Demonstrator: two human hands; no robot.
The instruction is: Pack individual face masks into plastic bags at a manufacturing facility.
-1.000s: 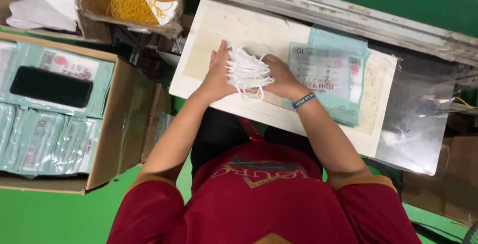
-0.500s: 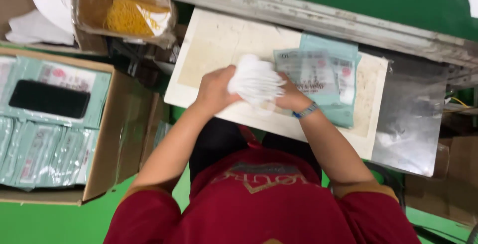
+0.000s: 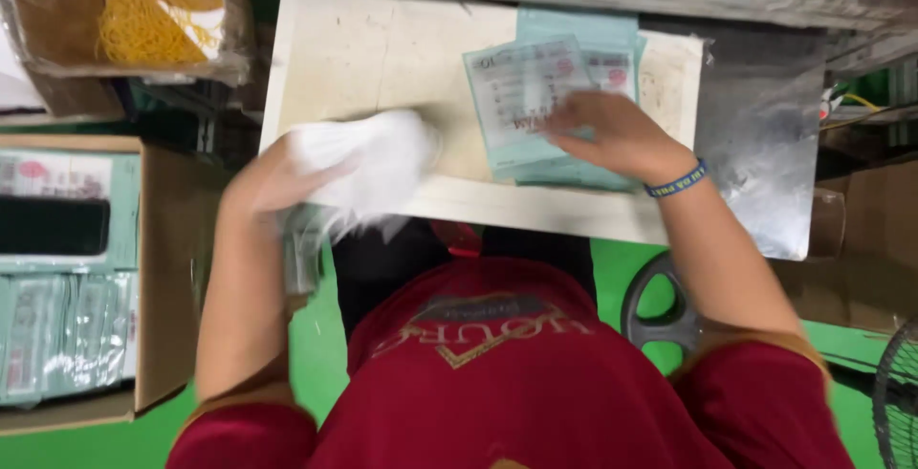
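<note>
Left hand [image 3: 273,182] has its grip closed around a white bundle [image 3: 368,168] of soft, blurred material, probably stacked face masks; fingers wrap it from the left side. The bundle sits at the near-left edge of the pale worktop [image 3: 363,48], part of it hanging past the edge. Motion blur hides the exact finger positions.

Right hand [image 3: 612,134] lies palm down with fingers spread flat, its grip not clenched, pressing on a teal-and-clear flat pouch [image 3: 521,96]. That pouch is the top one of a small stack of teal pouches [image 3: 583,34] on the right half of the worktop. A blue wristband [image 3: 674,182] is on the right wrist. Whether the fingers pinch the pouch edge, cannot tell.

The two hands are well apart, with bare worktop between them.

Further out: an open cardboard box [image 3: 158,268] on the left holds rows of filled teal pouches. A plastic-wrapped box with yellow rubber bands [image 3: 143,24] sits upper left. A clear plastic sheet [image 3: 765,115] lies right of the worktop. Red shirt [image 3: 507,373] fills the bottom, over a green floor [image 3: 316,335]. Fan edge [image 3: 894,402] at lower right.
</note>
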